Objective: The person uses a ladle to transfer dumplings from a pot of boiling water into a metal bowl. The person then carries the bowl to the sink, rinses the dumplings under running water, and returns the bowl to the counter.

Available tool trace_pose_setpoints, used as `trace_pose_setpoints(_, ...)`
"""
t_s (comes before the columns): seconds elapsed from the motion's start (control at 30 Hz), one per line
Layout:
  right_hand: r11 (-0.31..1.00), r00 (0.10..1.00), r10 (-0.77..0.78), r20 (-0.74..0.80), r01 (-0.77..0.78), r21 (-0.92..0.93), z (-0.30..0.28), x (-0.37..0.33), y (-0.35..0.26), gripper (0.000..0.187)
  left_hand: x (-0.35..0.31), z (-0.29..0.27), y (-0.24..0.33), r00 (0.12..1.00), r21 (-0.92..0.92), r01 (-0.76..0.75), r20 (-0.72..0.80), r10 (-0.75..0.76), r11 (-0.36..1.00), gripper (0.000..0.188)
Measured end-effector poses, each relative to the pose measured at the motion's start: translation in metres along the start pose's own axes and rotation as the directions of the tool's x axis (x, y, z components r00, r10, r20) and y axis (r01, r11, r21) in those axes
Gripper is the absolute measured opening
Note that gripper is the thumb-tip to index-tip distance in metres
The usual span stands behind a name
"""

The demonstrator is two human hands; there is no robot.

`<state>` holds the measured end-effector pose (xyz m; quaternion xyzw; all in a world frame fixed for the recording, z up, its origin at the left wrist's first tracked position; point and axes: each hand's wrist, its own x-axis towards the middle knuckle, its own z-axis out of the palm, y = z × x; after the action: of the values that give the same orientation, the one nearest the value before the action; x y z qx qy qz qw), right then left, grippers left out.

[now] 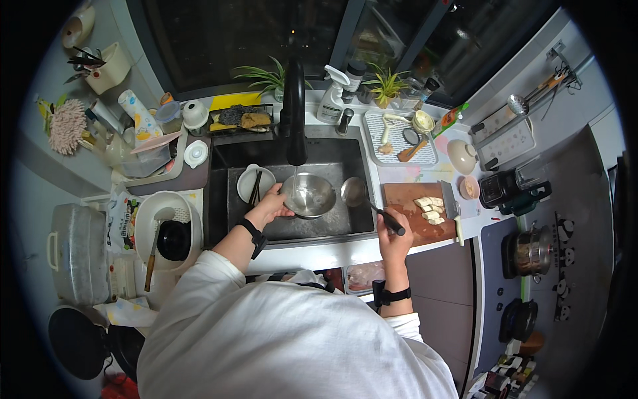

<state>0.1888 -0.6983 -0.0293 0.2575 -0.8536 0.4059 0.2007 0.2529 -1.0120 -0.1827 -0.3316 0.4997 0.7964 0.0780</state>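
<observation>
My left hand (pixel 271 205) grips the rim of a steel bowl (pixel 310 195) held over the dark sink (pixel 219 174), under the black faucet (pixel 294 113). A thin stream of water runs into the bowl. My right hand (pixel 393 238) holds the black handle of a steel ladle (pixel 354 191), whose scoop hangs over the sink just right of the bowl. A white bowl with chopsticks (pixel 256 183) lies in the sink behind my left hand.
A wooden cutting board (pixel 404 199) with sliced pale food (pixel 430 209) and a cleaver (pixel 452 205) lies right of the sink. A white colander basket (pixel 166 226) and a lidded pot (pixel 78 253) stand at left. A drying tray (pixel 399 136) and a spray bottle (pixel 332 100) are behind.
</observation>
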Motion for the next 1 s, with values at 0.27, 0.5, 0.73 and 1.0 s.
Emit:
trace_pose_setpoints(0.27,0.919,0.971,0.237,-0.021,-0.218,0.328,0.007,-0.013,-0.001,0.018,-0.026,-0.005,0.026,0.980,0.491,-0.136,-0.058,0.189,0.860,0.059)
trace_pose_setpoints(0.5,0.506,0.834,0.432,0.342,-0.538,0.673,0.066,-0.027,-0.015,0.023,-0.044,-0.031,0.024,0.903,0.660,0.021,-0.335,0.270,0.751,0.059)
trace_pose_setpoints(0.73,0.366,0.740,0.455,0.496,-0.663,0.654,0.108,-0.033,-0.022,0.022,-0.030,-0.072,-0.003,0.854,0.628,-0.080,-0.357,0.378,0.774,0.059)
trace_pose_setpoints(1.0,0.815,0.927,-0.042,0.372,-0.183,0.550,0.081,-0.031,-0.036,0.022,-0.045,-0.057,0.011,0.932,0.159,-0.074,-0.341,0.125,0.985,0.063)
